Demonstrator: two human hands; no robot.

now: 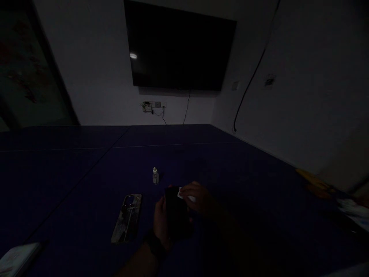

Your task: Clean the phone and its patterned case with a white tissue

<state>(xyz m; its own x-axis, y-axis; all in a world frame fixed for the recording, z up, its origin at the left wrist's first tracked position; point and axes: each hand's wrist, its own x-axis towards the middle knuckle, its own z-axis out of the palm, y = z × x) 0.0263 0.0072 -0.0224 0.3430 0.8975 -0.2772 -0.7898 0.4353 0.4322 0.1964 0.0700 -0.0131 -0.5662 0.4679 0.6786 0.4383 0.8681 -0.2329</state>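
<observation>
A dark phone lies in my left hand, whose fingers wrap round it from beneath and from the left edge. In my right hand a small white cloth is pinched, pressed to the upper right of the phone's dark face. Left of my hands a marbled phone case with a camera cutout lies on the dark blue table. Beyond the phone stands a small clear bottle with a white top. Dim light hides much of the detail.
At the lower left corner sits a pale box-like item. Blurred yellow and white items lie by the right wall. A large dark television hangs on the far wall, above sockets and cables.
</observation>
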